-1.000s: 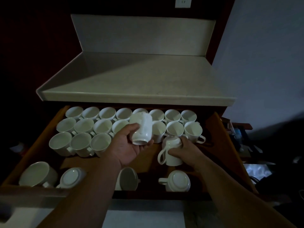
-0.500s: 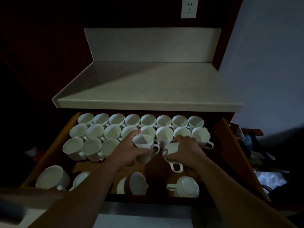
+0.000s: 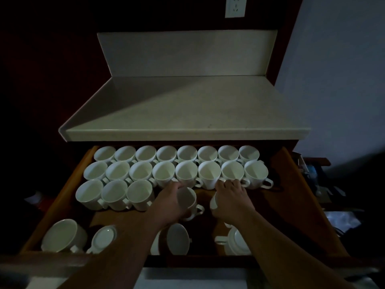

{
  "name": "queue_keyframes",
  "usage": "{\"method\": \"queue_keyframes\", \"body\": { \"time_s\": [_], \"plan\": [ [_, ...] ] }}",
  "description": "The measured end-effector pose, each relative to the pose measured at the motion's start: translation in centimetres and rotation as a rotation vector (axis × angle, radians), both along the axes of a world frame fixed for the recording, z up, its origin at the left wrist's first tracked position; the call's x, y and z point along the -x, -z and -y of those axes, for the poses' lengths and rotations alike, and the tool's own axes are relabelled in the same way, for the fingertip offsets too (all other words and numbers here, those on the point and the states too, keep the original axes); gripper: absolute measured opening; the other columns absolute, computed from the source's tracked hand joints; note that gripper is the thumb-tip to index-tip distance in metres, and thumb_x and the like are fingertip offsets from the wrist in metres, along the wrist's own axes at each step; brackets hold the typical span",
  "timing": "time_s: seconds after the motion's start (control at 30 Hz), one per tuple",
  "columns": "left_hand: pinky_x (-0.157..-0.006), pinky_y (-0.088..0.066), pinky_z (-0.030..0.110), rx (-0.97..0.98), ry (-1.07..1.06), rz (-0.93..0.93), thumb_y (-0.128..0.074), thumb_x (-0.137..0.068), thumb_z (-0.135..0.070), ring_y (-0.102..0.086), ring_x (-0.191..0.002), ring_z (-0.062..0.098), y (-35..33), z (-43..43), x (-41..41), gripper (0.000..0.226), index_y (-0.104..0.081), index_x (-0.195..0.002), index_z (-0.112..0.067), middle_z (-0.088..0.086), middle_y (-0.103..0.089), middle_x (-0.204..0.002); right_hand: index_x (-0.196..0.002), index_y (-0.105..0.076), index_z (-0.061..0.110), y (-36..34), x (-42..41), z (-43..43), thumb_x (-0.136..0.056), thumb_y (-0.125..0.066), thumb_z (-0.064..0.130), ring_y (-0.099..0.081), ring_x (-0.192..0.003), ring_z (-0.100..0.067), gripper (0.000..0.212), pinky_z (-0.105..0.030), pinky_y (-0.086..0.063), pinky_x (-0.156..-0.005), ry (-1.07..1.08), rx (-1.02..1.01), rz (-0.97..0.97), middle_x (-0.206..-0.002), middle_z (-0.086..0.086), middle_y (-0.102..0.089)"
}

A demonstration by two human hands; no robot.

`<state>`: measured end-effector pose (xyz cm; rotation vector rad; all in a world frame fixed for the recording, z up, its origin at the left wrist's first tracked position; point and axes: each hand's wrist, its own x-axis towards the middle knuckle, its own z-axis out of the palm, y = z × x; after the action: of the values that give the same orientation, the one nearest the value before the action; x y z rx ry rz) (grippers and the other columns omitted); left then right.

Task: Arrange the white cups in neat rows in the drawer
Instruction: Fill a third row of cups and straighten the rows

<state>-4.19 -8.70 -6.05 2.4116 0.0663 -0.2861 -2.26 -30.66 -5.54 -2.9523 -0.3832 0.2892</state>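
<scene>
The open wooden drawer (image 3: 300,197) holds several white cups standing upright in two full rows at the back (image 3: 187,153) and a short third row at the left (image 3: 139,193). My left hand (image 3: 166,202) grips an upright white cup (image 3: 188,200) by its body, right of that short row. My right hand (image 3: 231,200) grips a second white cup (image 3: 213,202), mostly hidden under my fingers, just in front of the second row. Near the drawer's front edge lie loose cups: one on its side (image 3: 62,235), one (image 3: 104,237) beside it, one (image 3: 178,238) in the middle, one upside down (image 3: 237,241).
A pale countertop (image 3: 187,109) overhangs the back of the drawer, with a wall socket (image 3: 235,6) above it. Dark clutter sits on the floor at the right (image 3: 325,184). A light wall rises at the right.
Both hands have lowered their cups towards the drawer floor in front of the second row. The left hand's cup, tilted a second ago, now stands upright. The camera has tilted up a little.
</scene>
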Motion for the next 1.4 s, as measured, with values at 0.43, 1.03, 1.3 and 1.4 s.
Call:
{"method": "queue_keyframes", "body": {
  "time_s": [0.43, 1.03, 1.3, 1.4],
  "plan": [
    [-0.101, -0.047, 0.040, -0.410, 0.189, 0.187, -0.081, -0.076, -0.051, -0.044, -0.131, 0.028, 1.2, 0.8, 0.5, 0.096, -0.022, -0.150, -0.034, 0.004, -0.035, -0.144, -0.150, -0.025, 0.019, 0.5, 0.0, 0.9, -0.067, -0.085, 0.052, -0.043, -0.137, -0.036, 0.108, -0.047, -0.047, -0.107, 0.094, -0.170, -0.129, -0.150, -0.014, -0.035],
    [-0.087, -0.056, 0.036, -0.641, 0.364, 0.214, -0.070, -0.087, -0.041, -0.064, -0.107, 0.024, 0.2, -2.8, 0.2, 0.026, -0.069, -0.107, -0.025, 0.002, -0.068, -0.110, -0.145, -0.035, 0.004, 0.7, -1.0, -4.7, -0.083, -0.084, 0.023, -0.065, -0.117, -0.027, 0.081, -0.031, -0.054, -0.081, 0.125, -0.297, -0.255, -0.140, -0.016, -0.056],
    [-0.085, -0.043, 0.030, -0.719, 0.374, 0.240, -0.063, -0.086, -0.017, -0.061, -0.100, 0.027, -0.2, -3.8, -0.1, 0.014, -0.070, -0.094, -0.025, 0.001, -0.067, -0.100, -0.142, -0.036, 0.008, 1.1, -1.9, -7.0, -0.082, -0.084, 0.032, -0.064, -0.109, -0.028, 0.080, -0.034, -0.054, -0.074, 0.218, -0.392, -0.251, -0.134, -0.013, -0.057],
    [-0.085, -0.043, 0.030, -0.724, 0.374, 0.256, -0.063, -0.086, -0.016, -0.063, -0.097, 0.025, -0.4, -4.1, -0.3, 0.013, -0.069, -0.093, -0.026, 0.000, -0.068, -0.097, -0.132, -0.032, 0.011, 1.6, -1.7, -7.1, -0.081, -0.087, 0.027, -0.064, -0.086, -0.017, 0.076, -0.021, -0.044, -0.050, 0.273, -0.470, -0.248, -0.123, -0.010, -0.061]
  ]
}}
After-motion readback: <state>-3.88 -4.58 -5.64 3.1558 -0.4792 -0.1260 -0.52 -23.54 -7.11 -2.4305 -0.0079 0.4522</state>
